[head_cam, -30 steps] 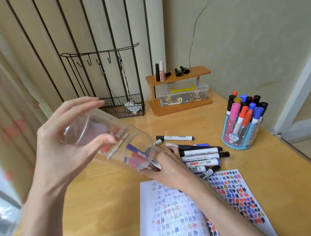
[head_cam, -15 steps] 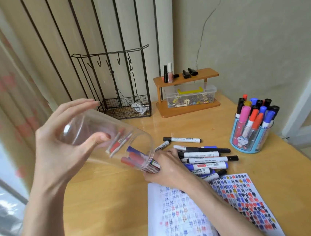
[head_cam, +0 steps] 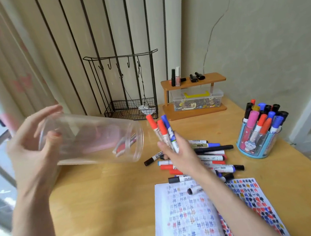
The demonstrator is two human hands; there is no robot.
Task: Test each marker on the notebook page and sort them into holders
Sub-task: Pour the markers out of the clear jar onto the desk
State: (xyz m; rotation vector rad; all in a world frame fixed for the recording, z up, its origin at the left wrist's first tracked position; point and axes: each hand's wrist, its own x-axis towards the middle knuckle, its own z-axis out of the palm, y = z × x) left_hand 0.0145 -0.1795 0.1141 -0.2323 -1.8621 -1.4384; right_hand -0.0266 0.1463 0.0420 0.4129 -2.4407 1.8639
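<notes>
The right hand (head_cam: 181, 155) has its grip pinched on three markers (head_cam: 164, 134), two with red caps and one with a blue cap. They are bunched side by side with the caps pointing up and away from the wrist. Just to their left is the open mouth of a clear cup (head_cam: 95, 135). The left hand (head_cam: 31, 154) holds the cup tipped on its side, its grip curled round the closed end, thumb pressed on the near wall and fingers over the far side. A few markers (head_cam: 124, 145) lie inside the cup close to the rim; motion blur hides how many.

Under and behind the right hand, a heap of loose markers (head_cam: 213, 157) with black, blue and red caps lies crisscrossed on the bench (head_cam: 106, 208). Nearer the person, the notebook (head_cam: 187, 219) lies open, its pages full of small coloured test marks. One black-capped marker (head_cam: 195, 190) rests on its top edge beside the forearm.

To the right of the heap stands a blue holder (head_cam: 256, 146) packed with upright markers, caps up. At the back of the bench, a wooden shelf (head_cam: 213, 79) carries small bottles, with a clear box (head_cam: 198, 99) underneath. A black wire rack (head_cam: 131, 108) stands to its left against the curtain.
</notes>
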